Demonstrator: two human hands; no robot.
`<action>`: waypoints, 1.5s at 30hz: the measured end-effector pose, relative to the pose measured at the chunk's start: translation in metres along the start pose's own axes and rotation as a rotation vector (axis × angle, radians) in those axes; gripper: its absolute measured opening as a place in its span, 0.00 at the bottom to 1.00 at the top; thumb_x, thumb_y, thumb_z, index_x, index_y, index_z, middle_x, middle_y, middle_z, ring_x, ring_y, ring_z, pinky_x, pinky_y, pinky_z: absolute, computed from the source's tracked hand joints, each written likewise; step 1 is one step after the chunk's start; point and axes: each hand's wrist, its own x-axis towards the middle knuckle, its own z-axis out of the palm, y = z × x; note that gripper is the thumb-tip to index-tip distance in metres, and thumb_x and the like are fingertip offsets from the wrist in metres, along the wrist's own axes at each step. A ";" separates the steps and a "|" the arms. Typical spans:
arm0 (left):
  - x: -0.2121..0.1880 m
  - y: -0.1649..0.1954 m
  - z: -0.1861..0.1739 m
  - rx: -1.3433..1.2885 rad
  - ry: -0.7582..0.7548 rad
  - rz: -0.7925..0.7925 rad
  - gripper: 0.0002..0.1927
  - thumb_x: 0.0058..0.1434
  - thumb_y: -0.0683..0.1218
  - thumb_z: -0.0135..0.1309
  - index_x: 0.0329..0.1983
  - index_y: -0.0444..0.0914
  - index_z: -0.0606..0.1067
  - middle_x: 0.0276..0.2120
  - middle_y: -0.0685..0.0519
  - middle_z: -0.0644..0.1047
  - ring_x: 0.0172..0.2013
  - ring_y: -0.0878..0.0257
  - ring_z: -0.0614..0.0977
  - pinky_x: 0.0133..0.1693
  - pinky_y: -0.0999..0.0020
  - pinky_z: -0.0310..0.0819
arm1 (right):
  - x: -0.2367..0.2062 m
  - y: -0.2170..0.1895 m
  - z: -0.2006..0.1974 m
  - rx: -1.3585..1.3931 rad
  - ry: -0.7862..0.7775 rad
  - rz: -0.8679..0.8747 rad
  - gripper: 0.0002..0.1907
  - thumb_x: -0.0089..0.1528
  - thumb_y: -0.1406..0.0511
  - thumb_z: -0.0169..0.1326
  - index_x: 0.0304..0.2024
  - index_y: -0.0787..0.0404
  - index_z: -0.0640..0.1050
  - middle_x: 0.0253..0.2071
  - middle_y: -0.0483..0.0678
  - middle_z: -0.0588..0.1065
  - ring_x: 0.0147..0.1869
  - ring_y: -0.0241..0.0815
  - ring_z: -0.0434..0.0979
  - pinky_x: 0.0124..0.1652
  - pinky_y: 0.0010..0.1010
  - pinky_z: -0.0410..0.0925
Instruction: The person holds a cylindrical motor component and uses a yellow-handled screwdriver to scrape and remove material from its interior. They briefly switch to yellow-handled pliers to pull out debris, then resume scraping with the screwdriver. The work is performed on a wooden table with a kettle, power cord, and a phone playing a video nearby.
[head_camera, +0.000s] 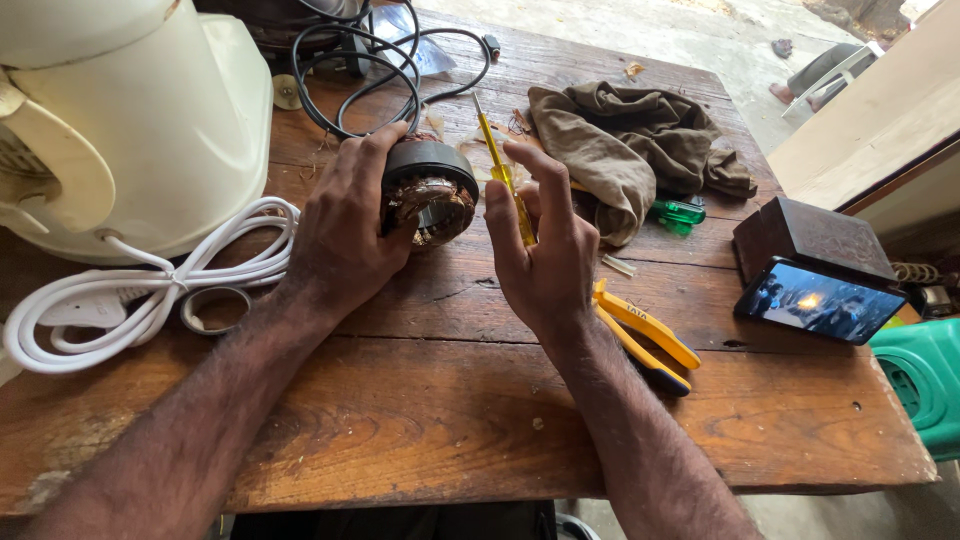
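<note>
A worn brown wooden tabletop (440, 400) of rough planks, scratched and stained, fills most of the view, with bare pale concrete ground beyond its far edge and a green plastic stool (925, 380) just off its right side. On the left stands a cream plastic appliance body (140, 120) with its white cord (130, 295) bundled in loops, and a metal ring (213, 308) lies beside the loops. A black cable (370, 70) coils at the far edge, a crumpled brown rag (625, 140) lies to the right of centre, and a green-handled tool (678, 212) peeks out from beside it. Yellow-handled pliers (645, 335) lie near the right wrist, and a phone (818, 300) with a lit screen leans against a dark wooden block (810, 235). The left hand (345, 230) wraps its grip around a motor winding (428, 195), a round black-cased piece with coppery brown wire showing at its open face, held tilted just above the tabletop at its middle. The right hand (545, 250) pinches a slim yellow screwdriver (500, 165) between thumb and fingers, its tip pointing away, just beside the winding.
</note>
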 end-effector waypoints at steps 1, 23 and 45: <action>0.000 0.000 0.001 0.002 0.004 0.003 0.42 0.53 0.38 0.68 0.69 0.33 0.61 0.52 0.38 0.74 0.52 0.43 0.80 0.53 0.47 0.80 | 0.000 0.001 0.000 -0.005 0.002 -0.004 0.18 0.75 0.58 0.52 0.64 0.57 0.70 0.21 0.40 0.68 0.23 0.29 0.66 0.26 0.27 0.62; 0.000 0.005 0.006 0.046 0.104 -0.040 0.35 0.59 0.44 0.70 0.63 0.34 0.62 0.48 0.38 0.76 0.48 0.42 0.81 0.49 0.46 0.81 | 0.000 -0.001 -0.002 -0.010 -0.025 -0.012 0.19 0.74 0.58 0.53 0.64 0.56 0.70 0.22 0.40 0.72 0.24 0.30 0.71 0.28 0.27 0.65; 0.001 -0.007 0.000 -0.033 0.057 -0.061 0.37 0.53 0.47 0.71 0.62 0.36 0.64 0.49 0.38 0.78 0.50 0.42 0.82 0.50 0.48 0.81 | 0.000 -0.001 0.002 -0.009 -0.044 -0.016 0.18 0.74 0.58 0.53 0.63 0.57 0.70 0.21 0.40 0.72 0.22 0.31 0.70 0.25 0.29 0.64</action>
